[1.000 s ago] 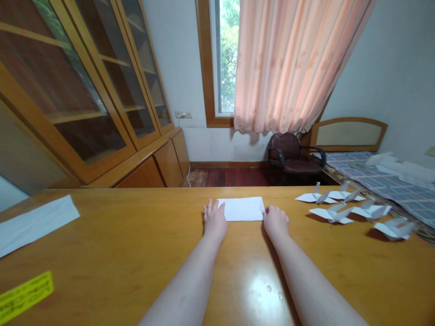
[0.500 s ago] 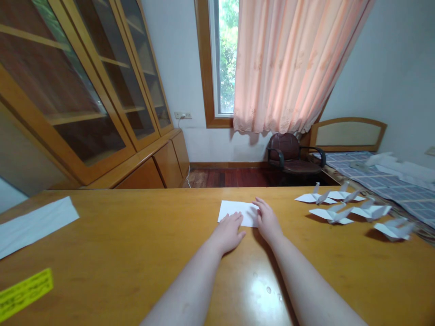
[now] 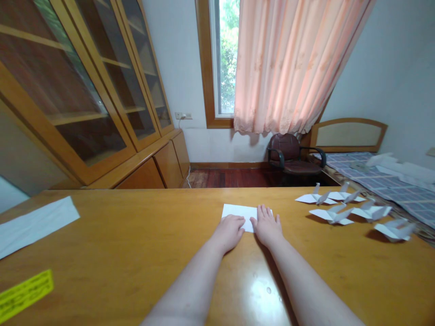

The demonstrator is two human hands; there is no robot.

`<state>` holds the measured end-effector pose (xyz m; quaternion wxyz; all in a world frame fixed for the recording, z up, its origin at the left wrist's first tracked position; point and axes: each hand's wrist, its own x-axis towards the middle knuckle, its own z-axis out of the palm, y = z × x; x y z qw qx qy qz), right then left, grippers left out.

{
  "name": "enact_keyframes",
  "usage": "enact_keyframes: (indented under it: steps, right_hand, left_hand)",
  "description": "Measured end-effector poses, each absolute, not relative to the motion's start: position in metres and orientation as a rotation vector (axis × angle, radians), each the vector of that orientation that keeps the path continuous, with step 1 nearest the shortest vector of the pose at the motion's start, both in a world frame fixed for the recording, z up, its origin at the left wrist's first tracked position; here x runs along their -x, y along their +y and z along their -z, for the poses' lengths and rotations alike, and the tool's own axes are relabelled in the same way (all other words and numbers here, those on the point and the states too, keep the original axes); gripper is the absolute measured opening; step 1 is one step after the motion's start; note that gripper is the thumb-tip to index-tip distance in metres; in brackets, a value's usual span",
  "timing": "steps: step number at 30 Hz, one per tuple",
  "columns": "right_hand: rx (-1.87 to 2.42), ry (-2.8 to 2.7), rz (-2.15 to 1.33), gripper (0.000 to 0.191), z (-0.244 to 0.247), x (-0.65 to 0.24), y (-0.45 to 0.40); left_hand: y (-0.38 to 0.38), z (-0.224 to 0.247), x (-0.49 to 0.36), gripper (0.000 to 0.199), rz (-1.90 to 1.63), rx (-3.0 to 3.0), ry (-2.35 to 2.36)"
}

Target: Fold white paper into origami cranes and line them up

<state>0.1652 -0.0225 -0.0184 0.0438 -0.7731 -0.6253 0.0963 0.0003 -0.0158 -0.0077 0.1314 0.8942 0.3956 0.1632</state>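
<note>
A left hand (image 3: 229,232) curls over a white paper sheet (image 3: 238,211) on the bench (image 3: 129,253), its grip unclear; the right hand (image 3: 268,226), at the sheet's right edge moments earlier, now lies across it, fingers apart, left of five paper cranes (image 3: 332,215).

Left forearm (image 3: 197,280) and right forearm (image 3: 306,276) stretched forward, converging. Left hand (image 3: 229,233) palm down, fingers bent; right hand (image 3: 267,228) palm down, fingers extended.
</note>
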Motion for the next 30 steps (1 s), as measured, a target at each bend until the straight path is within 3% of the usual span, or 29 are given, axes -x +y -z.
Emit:
enact_keyframes:
  steps: [3, 7, 16, 30]
  right_hand:
    - [2.373, -1.922, -0.291, 0.066, 0.021, -0.167, -0.021]
    - [2.342, -1.955, -0.25, 0.067, 0.022, -0.165, -0.022]
    - [1.968, -2.293, -0.348, 0.056, 0.013, -0.155, -0.029]
    - [2.117, -2.202, -0.403, 0.064, 0.014, -0.156, -0.03]
  left_hand:
    - [-0.016, 0.008, 0.0, 0.03, -0.483, -2.582, 1.165]
    - [-0.016, 0.005, 0.0, 0.045, -0.482, -2.525, 1.176]
    - [-0.019, 0.011, -0.002, 0.067, -0.163, -2.593, 1.184]
    - [-0.014, 0.023, -0.001, 0.065, -0.1, -2.324, 1.855]
